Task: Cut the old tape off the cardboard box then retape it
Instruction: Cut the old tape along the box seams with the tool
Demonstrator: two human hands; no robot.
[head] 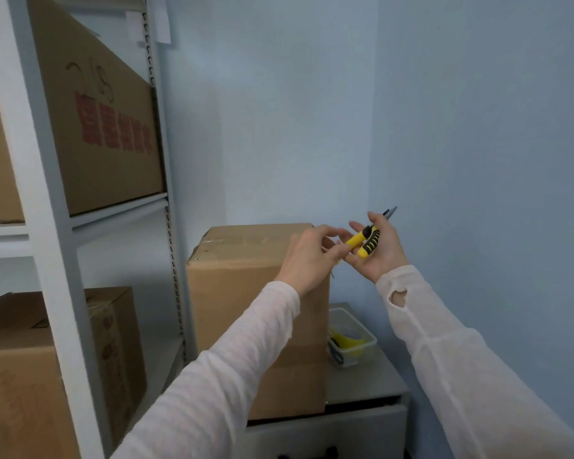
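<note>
A tall cardboard box [242,293] stands on a grey cabinet [362,385], with clear old tape [232,241] across its closed top. Above the box's right top corner I hold yellow-and-black snips [367,241] between both hands. My right hand [383,250] cradles the handles in its palm, fingers curled round them, and the metal blades stick out past my fingers toward the wall. My left hand [312,256] pinches the end of one yellow handle with thumb and fingertips.
A clear plastic tub [367,342] holding a yellow tape roll sits on the cabinet right of the box. A white metal shelf rack [47,200] with several cardboard boxes stands at the left. Blue walls close in behind and to the right.
</note>
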